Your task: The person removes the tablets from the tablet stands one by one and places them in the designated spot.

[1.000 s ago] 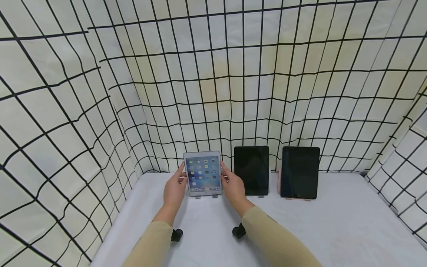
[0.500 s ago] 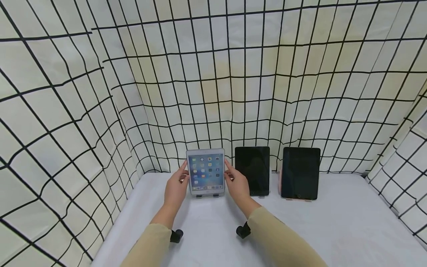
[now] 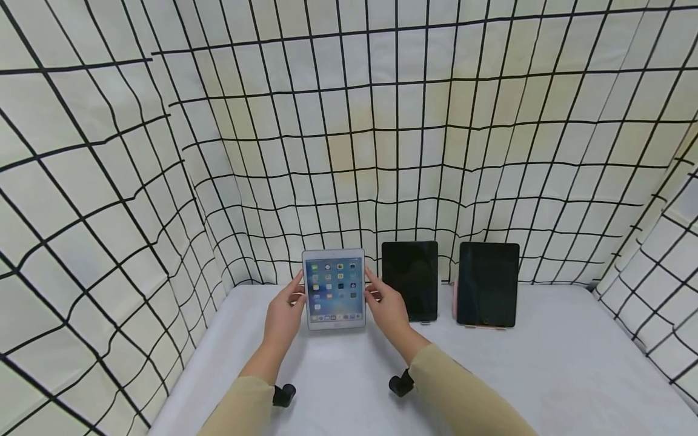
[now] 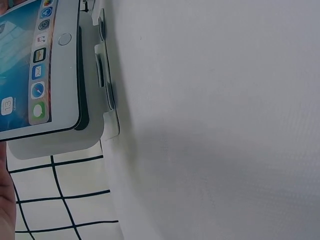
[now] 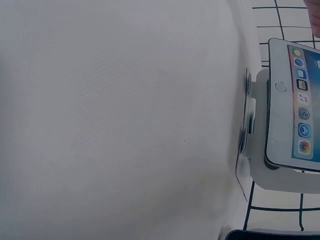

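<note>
A white tablet (image 3: pixel 335 289) with a lit screen of app icons stands upright at the back of the white table (image 3: pixel 349 375). My left hand (image 3: pixel 283 315) pinches its left edge and my right hand (image 3: pixel 388 309) pinches its right edge. In the left wrist view the tablet (image 4: pixel 35 65) sits slightly off its white stand (image 4: pixel 100 90), which shows behind it. The right wrist view shows the same tablet (image 5: pixel 295 115) in front of the stand (image 5: pixel 257 130).
Two dark-screened tablets (image 3: pixel 410 280) (image 3: pixel 488 292) stand propped to the right of the white one, the far one on a pink stand. Cloth walls with a black grid (image 3: pixel 349 151) close in the table on the left, back and right.
The white tablet has come slightly down and toward me between both hands. The stand's feet, seen under it before, are now hidden in the head view.
</note>
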The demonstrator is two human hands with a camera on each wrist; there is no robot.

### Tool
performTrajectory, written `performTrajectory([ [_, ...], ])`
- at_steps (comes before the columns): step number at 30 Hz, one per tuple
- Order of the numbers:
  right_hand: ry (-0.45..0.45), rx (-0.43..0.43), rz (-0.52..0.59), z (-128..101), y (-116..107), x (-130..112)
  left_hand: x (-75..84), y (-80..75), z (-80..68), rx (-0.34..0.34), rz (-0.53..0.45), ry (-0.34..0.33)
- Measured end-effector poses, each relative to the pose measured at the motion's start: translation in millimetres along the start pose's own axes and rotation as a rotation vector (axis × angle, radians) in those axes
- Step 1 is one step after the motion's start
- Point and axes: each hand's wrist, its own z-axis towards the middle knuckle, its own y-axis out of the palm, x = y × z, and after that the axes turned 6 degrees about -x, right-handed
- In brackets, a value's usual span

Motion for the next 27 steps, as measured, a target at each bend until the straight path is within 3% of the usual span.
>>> performTrajectory([
  [15,0.028,-0.073,0.109,-10.3,-11.5,3.8,6.9,0.0,-11.5,-0.053,-0.015,-0.044],
  [27,0.059,-0.137,0.208,-17.8,-19.0,10.8,14.8,-1.7,-19.1,-0.135,-0.024,-0.089],
])
